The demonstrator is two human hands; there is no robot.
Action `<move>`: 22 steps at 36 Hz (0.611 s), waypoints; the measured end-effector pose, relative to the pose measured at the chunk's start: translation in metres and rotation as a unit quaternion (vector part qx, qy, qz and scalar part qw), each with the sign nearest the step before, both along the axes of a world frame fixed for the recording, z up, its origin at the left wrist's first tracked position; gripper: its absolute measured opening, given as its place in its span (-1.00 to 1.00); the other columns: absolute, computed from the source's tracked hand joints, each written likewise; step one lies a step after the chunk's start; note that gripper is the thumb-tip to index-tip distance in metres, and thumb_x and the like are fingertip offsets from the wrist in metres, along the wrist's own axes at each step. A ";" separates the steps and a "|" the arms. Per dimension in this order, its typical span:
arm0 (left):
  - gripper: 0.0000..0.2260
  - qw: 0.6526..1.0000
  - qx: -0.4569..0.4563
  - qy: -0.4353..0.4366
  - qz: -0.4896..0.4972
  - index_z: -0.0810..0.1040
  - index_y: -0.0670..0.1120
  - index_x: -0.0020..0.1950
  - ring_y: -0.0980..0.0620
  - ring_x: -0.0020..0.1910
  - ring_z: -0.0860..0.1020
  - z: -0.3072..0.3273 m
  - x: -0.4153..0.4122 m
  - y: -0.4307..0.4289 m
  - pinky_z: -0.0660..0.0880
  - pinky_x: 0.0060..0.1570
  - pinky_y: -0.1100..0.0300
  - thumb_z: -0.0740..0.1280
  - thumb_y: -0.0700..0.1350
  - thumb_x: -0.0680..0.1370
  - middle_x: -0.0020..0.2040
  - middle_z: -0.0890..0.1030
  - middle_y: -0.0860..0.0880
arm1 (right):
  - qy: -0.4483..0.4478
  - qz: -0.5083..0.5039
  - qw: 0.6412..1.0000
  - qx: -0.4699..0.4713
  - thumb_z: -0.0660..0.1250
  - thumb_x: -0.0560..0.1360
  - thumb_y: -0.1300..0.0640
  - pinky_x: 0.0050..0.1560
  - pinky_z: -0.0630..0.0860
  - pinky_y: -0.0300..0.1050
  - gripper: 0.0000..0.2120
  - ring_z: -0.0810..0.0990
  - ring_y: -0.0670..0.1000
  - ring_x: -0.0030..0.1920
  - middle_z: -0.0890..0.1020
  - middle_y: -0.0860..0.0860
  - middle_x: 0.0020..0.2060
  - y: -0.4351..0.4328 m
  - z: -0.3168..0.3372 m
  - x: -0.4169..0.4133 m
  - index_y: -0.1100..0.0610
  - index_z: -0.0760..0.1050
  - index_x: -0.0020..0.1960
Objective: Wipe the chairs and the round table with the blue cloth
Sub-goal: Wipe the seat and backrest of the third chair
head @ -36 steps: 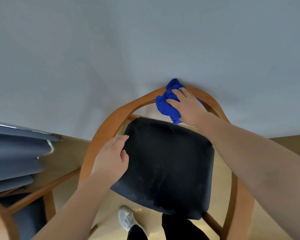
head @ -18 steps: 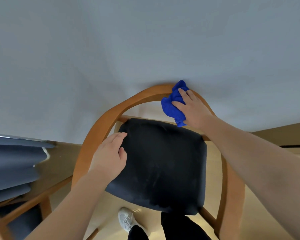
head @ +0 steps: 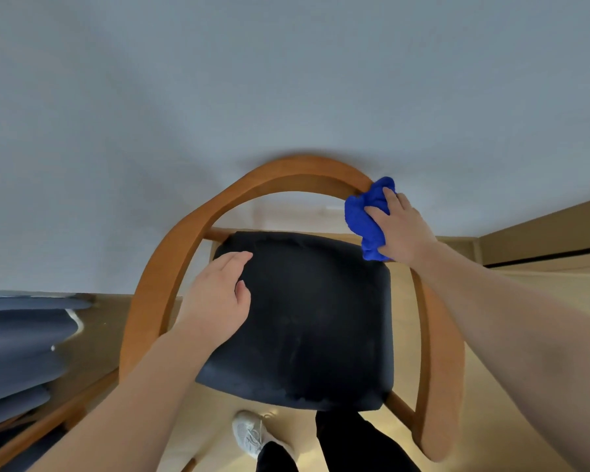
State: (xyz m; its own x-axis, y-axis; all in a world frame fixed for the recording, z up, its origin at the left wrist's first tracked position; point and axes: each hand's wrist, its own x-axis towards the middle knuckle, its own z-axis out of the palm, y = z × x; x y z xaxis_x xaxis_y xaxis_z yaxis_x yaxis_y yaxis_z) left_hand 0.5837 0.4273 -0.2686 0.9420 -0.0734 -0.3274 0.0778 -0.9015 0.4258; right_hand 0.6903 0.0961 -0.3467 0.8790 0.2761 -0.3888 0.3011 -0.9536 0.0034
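The blue cloth [head: 367, 221] sat bunched over the chair rail [head: 286, 172] at its right bend, above the seat's back right corner. The right hand [head: 404, 229] had its fingers curled over the cloth, pressing it to the wood. The left hand [head: 218, 301] lay flat on the dark seat [head: 321, 321] near its left edge, fingers relaxed and holding nothing. The loose folds could slip off the narrow rail if the grip slackened. No writing was legible.

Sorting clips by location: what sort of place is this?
Probably a room in a home, perhaps a dining corner: a wooden chair with a dark padded seat stands against a plain pale wall, on a light floor, with grey-blue pleated fabric, likely a curtain, at left.
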 end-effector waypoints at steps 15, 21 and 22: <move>-0.57 0.999 -0.024 0.002 -0.023 0.29 0.04 0.42 0.03 0.35 0.37 -0.003 -0.016 -0.017 0.32 0.29 0.14 0.24 -0.14 0.56 0.39 0.39 0.05 | 0.060 -0.156 0.986 0.021 0.38 0.33 -0.05 0.17 0.44 0.12 -0.44 0.33 0.22 0.20 0.29 0.14 0.29 -0.028 -0.005 -0.043 -0.01 0.30 0.28; -0.56 0.999 -0.028 0.002 -0.033 0.29 0.04 0.43 0.03 0.35 0.36 -0.002 -0.026 -0.018 0.32 0.29 0.14 0.24 -0.14 0.56 0.39 0.38 0.05 | 0.065 -0.248 0.966 0.042 0.37 0.35 -0.09 -0.05 0.43 0.01 -0.52 0.40 0.20 0.06 0.35 0.15 0.19 -0.039 -0.004 -0.067 0.01 0.29 0.18; -0.56 0.999 -0.029 -0.003 -0.034 0.29 0.04 0.43 0.03 0.34 0.37 -0.002 -0.028 -0.019 0.32 0.28 0.15 0.24 -0.14 0.56 0.38 0.39 0.05 | 0.068 -0.264 0.961 0.036 0.38 0.34 -0.12 -0.06 0.45 0.02 -0.49 0.41 0.20 0.06 0.35 0.15 0.18 -0.040 -0.004 -0.071 0.00 0.28 0.18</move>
State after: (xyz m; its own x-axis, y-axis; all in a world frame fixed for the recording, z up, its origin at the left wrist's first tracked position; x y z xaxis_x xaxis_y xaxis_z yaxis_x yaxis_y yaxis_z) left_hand 0.5554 0.4085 -0.2710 0.9360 -0.1560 -0.3154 0.0147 -0.8782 0.4780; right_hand 0.6189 0.0559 -0.3506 0.8463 -0.1639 -0.5069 -0.2320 -0.9699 -0.0739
